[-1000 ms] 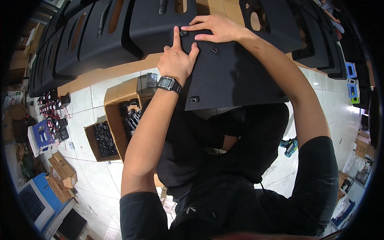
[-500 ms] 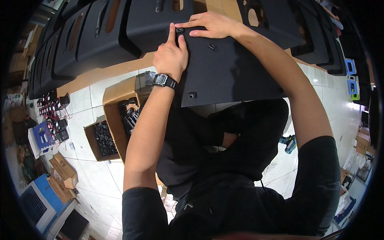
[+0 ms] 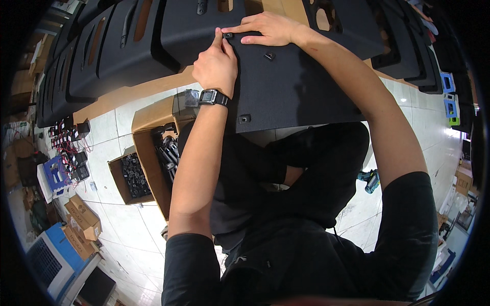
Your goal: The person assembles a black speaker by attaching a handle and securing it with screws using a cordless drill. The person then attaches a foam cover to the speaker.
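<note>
A flat black panel (image 3: 301,94) with a textured surface rests over my lap. At its far left corner is a small black clip (image 3: 228,35). My left hand (image 3: 216,66), wearing a watch, has its index finger and thumb pinched around this clip, the other fingers curled. Across the panel's far edge lies my right hand (image 3: 270,29), fingers stretched out, its index fingertip touching the same clip. Two similar pieces sit on the panel: one black clip (image 3: 269,56) near the middle and another clip (image 3: 245,119) at the near left corner.
Large black moulded panels (image 3: 115,56) stand in rows on cardboard ahead. Left of my legs are an open carton (image 3: 153,176) of black and metal parts and a smaller box (image 3: 118,181) of black clips. A teal power tool (image 3: 371,181) lies on the tiled floor to the right.
The thumb and index finger of my left hand have come closer together at the corner clip, and my left forearm has shifted right. The right hand stays nearly in place.
</note>
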`<state>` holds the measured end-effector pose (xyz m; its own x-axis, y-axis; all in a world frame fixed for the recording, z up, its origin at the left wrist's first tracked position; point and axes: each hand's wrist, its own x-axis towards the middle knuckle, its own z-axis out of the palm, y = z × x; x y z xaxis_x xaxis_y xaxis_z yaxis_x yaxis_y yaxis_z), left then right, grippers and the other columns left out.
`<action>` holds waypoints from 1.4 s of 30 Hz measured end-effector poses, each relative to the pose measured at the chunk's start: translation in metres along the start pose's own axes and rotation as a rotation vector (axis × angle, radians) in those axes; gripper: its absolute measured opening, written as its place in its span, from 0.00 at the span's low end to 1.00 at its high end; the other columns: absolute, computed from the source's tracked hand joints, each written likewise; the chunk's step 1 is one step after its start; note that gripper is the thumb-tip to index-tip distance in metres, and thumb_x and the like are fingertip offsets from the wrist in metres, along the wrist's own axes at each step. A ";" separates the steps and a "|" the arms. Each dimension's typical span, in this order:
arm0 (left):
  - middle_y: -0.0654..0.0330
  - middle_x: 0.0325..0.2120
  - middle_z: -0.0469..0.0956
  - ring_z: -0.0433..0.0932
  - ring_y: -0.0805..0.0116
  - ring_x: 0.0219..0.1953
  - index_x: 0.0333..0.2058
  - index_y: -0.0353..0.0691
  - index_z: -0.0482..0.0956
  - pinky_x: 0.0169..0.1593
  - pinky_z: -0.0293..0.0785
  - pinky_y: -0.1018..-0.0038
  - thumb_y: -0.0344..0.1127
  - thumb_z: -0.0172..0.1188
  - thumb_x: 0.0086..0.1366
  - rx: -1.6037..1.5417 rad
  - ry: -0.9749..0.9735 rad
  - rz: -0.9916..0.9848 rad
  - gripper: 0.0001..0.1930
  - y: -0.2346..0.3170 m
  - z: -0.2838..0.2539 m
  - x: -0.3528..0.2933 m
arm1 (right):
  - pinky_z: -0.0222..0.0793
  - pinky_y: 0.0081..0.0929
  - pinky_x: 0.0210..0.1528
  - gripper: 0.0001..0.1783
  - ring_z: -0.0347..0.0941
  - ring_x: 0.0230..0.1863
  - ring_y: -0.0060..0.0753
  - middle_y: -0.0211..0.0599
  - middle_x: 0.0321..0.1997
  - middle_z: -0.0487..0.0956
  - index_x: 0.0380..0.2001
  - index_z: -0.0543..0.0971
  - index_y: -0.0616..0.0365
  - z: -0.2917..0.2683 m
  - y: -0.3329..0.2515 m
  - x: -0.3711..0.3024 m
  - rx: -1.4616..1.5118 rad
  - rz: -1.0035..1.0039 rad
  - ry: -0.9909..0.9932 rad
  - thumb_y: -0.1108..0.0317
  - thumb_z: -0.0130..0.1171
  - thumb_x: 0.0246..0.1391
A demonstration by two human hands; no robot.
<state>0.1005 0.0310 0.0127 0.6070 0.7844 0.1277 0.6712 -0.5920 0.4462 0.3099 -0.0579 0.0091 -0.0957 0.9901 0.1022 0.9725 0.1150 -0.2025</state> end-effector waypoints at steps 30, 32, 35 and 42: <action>0.48 0.30 0.87 0.89 0.47 0.34 0.80 0.52 0.50 0.36 0.85 0.55 0.70 0.41 0.75 0.231 -0.249 0.241 0.43 -0.013 -0.008 0.001 | 0.74 0.49 0.57 0.29 0.78 0.48 0.57 0.49 0.42 0.82 0.75 0.68 0.30 -0.003 -0.002 -0.003 0.122 -0.018 0.024 0.48 0.52 0.73; 0.47 0.30 0.87 0.89 0.46 0.34 0.80 0.51 0.50 0.37 0.85 0.54 0.69 0.41 0.75 0.216 -0.261 0.234 0.43 -0.012 -0.008 0.001 | 0.74 0.49 0.57 0.29 0.78 0.48 0.57 0.50 0.41 0.82 0.75 0.68 0.31 -0.005 -0.003 -0.003 0.106 -0.013 0.019 0.49 0.52 0.74; 0.44 0.32 0.87 0.88 0.43 0.36 0.80 0.52 0.50 0.40 0.85 0.52 0.69 0.42 0.75 0.186 -0.271 0.228 0.43 -0.011 -0.006 0.002 | 0.73 0.50 0.60 0.27 0.79 0.54 0.57 0.47 0.50 0.83 0.74 0.67 0.18 -0.016 -0.009 -0.007 0.124 0.111 -0.100 0.44 0.49 0.74; 0.36 0.38 0.86 0.87 0.36 0.43 0.80 0.53 0.41 0.48 0.83 0.48 0.69 0.40 0.75 0.150 -0.358 0.169 0.45 -0.013 -0.010 0.002 | 0.75 0.30 0.47 0.22 0.76 0.40 0.32 0.36 0.44 0.79 0.63 0.80 0.47 -0.017 -0.043 -0.055 0.310 0.354 0.569 0.58 0.61 0.69</action>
<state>0.0883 0.0426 0.0162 0.8056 0.5759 -0.1393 0.5880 -0.7480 0.3079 0.2770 -0.1182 0.0292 0.4197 0.7871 0.4520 0.8119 -0.1029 -0.5747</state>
